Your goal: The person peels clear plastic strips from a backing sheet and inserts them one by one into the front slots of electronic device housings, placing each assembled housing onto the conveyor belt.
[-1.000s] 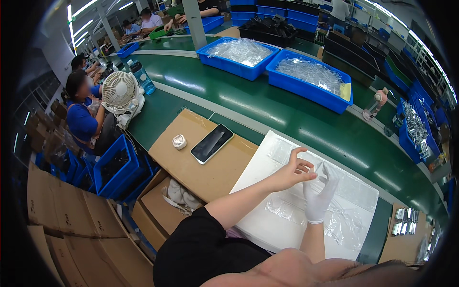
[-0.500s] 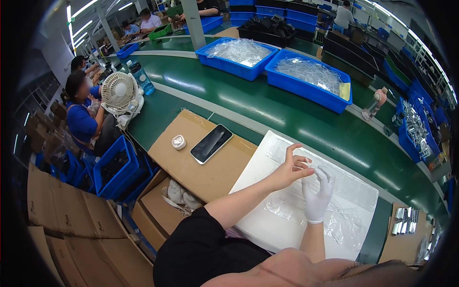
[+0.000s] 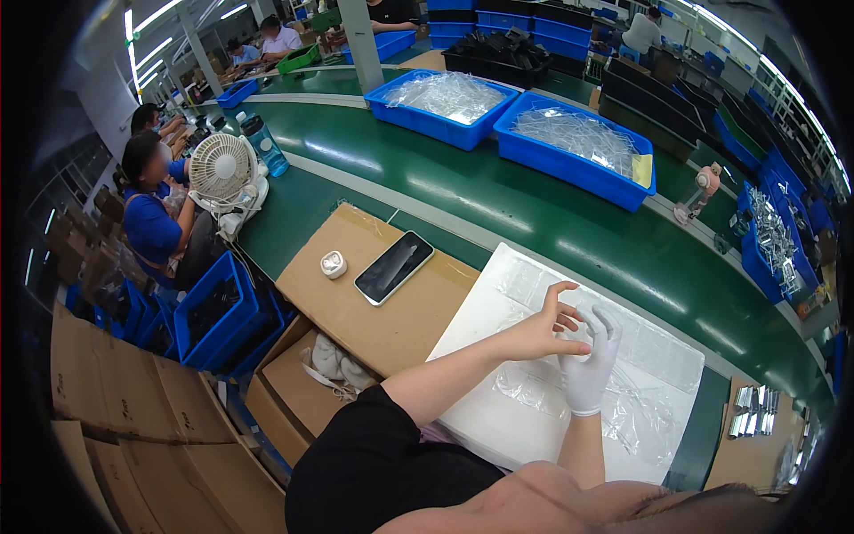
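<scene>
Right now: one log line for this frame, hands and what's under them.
left hand: bare, fingers at gloved right | right hand: white glove, raised | under: clear bags on white sheet | beside: phone on cardboard

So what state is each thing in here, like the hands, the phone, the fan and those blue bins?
Left hand: bare, fingers spread, touching the gloved hand.
Right hand: in a white glove, raised upright over the white pad.
Clear plastic bags: lying loose and crumpled on the pad.
Phone: flat on the cardboard, screen dark.
Desk fan: upright; spinning or not, cannot tell.
Blue bins: filled with clear bags.
</scene>
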The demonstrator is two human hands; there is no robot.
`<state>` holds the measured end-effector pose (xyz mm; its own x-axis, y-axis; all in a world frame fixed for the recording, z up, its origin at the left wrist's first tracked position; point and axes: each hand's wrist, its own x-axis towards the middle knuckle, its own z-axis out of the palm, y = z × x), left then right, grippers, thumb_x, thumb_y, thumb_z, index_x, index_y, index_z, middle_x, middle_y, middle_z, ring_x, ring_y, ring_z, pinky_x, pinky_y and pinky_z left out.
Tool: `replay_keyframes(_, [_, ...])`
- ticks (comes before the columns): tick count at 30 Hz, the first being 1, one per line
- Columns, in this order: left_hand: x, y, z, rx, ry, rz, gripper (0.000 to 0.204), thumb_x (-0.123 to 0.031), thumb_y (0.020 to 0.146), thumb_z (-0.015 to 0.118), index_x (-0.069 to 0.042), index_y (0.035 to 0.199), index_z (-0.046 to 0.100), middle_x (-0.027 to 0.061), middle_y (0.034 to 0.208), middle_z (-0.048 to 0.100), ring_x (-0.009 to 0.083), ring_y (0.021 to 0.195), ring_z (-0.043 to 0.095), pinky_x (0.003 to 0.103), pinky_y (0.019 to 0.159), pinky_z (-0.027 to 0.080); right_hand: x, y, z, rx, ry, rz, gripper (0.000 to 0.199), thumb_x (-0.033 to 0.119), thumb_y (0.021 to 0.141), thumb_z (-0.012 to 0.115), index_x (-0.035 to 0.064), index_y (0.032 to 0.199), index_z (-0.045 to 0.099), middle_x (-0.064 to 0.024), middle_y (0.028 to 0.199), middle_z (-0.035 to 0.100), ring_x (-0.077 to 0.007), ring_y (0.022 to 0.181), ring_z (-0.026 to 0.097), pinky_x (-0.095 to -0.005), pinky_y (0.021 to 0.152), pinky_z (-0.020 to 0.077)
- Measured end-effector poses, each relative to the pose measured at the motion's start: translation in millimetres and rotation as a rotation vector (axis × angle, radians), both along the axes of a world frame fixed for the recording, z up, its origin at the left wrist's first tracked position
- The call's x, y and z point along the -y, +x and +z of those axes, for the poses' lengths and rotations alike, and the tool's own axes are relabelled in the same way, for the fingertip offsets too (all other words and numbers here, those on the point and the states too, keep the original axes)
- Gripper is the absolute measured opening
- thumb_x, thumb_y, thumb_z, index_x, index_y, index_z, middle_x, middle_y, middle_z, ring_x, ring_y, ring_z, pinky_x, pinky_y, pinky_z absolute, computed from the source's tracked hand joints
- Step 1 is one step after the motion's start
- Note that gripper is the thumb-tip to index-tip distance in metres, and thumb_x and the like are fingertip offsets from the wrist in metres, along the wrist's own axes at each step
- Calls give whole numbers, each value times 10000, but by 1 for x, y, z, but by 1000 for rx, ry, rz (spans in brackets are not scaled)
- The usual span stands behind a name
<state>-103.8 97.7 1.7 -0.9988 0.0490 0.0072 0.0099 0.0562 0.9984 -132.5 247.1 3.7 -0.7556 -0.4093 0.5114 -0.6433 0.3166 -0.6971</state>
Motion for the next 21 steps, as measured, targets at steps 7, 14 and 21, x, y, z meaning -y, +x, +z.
replay_keyframes(7, [3,2,-2,-10,35,26,1101,-334,803,840,-110,1511,27,242,1313,525,332,1157,560,423,1049,422,1,1,-6,18,-41,-16,580,41,696,727,85,1251,564,-140,1311,505,-335,1236,484,-418,1063,386])
replay_keyframes(14, [5,4,1,-18,45,-69,1126,-290,778,858,-97,1519,34,236,1253,552,329,1152,572,428,1031,439,-2,1,-1,-26,4,14,423,141,767,670,106,1186,616,-100,1278,583,-333,1249,497,-442,1092,345])
replay_keyframes(21, [23,10,-15,0,58,-34,628,-233,787,806,0,1293,516,114,1535,176,266,1061,535,333,927,445,12,-20,-24,-189,-148,101,259,245,807,606,88,1008,651,-121,1214,612,-359,1181,515,-452,1053,371])
